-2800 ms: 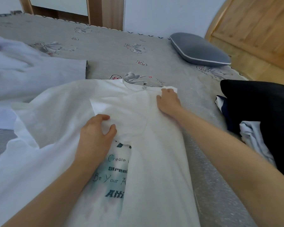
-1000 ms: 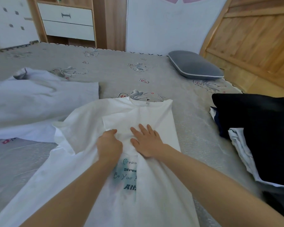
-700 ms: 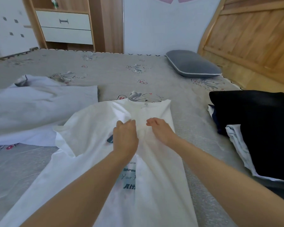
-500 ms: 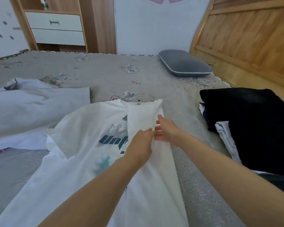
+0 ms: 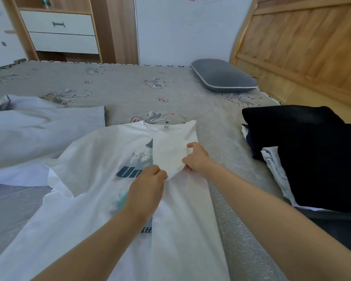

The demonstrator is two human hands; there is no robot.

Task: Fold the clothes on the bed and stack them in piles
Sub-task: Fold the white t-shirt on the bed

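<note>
The white T-shirt [image 5: 101, 179] lies front-up on the bed [image 5: 130, 92], its right side already folded in over the printed chest, and the short sleeve [image 5: 168, 155] of that side is turned back on the folded panel. The left hand [image 5: 145, 191] pinches the sleeve's lower corner between curled fingers [image 5: 160, 175], and the right hand [image 5: 197, 159] grips the sleeve's outer edge just beside it, thumb on top. Beyond both hands the collar points toward a grey pillow [image 5: 223, 78] well away at the headboard [image 5: 302, 47]. To the left of the left hand the shirt's other half spreads loose, its sleeve near a pale blue garment [image 5: 39, 130]. To the right of the right hand, apart from the shirt, sits a dark pile of clothes [image 5: 312, 151]. The risk I see is the thin cloth dragging: if the sleeve is pulled rather than laid flat, the folded panel beneath could shift or crease and the edge go crooked, giving a lopsided fold that stacks poorly.
</note>
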